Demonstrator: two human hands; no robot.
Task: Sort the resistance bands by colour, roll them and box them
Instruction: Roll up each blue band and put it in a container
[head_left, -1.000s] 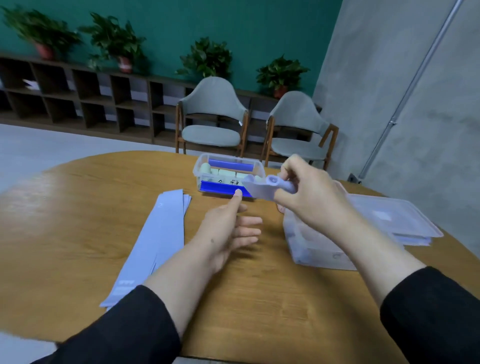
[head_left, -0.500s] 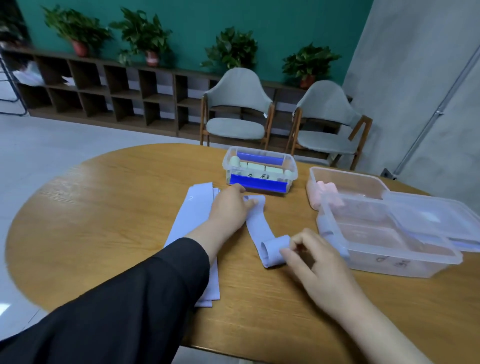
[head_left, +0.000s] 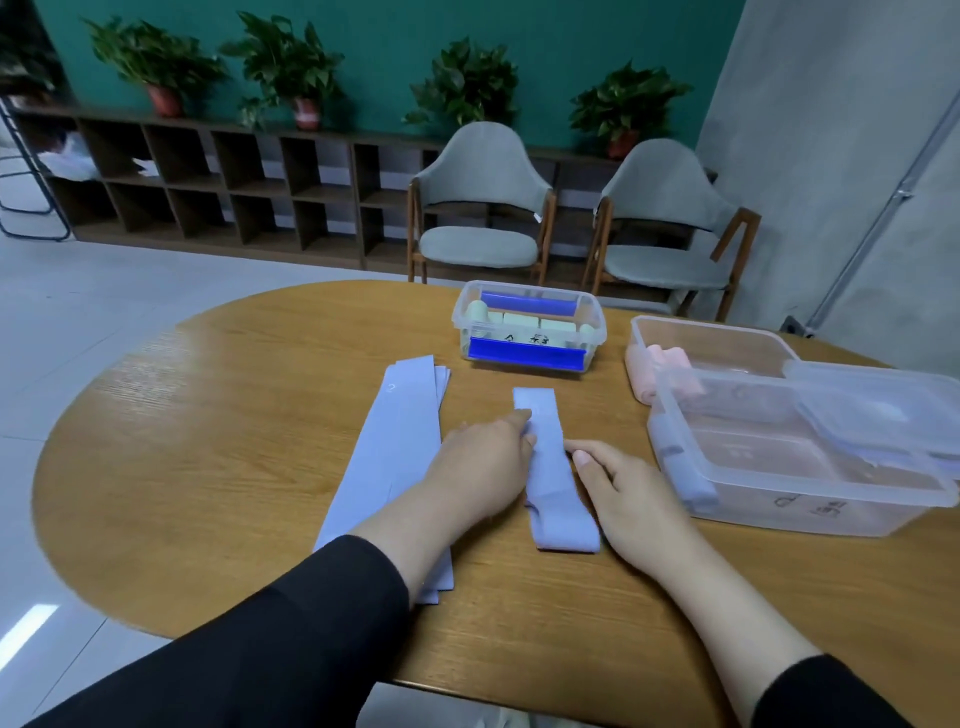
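A lavender resistance band (head_left: 551, 467) lies flat and unrolled on the wooden table (head_left: 218, 447), running from near me toward the far side. My left hand (head_left: 483, 462) rests on its left edge with fingers extended. My right hand (head_left: 631, 499) lies flat along its right edge, fingers straight. A stack of lavender bands (head_left: 400, 447) lies to the left, partly under my left forearm. A clear box (head_left: 800, 457) on the right holds rolled lavender bands (head_left: 685, 473).
A small clear box (head_left: 529, 326) with blue clips and pale green rolls stands at the far middle. Another clear box (head_left: 706, 343) behind the right one holds pink rolls (head_left: 654, 369). A lid (head_left: 883, 405) lies across the near box. Two chairs stand beyond the table.
The partly rolled lavender band has been laid down and spread out flat on the table. Both hands have come down to its two sides. The camera view has shifted left.
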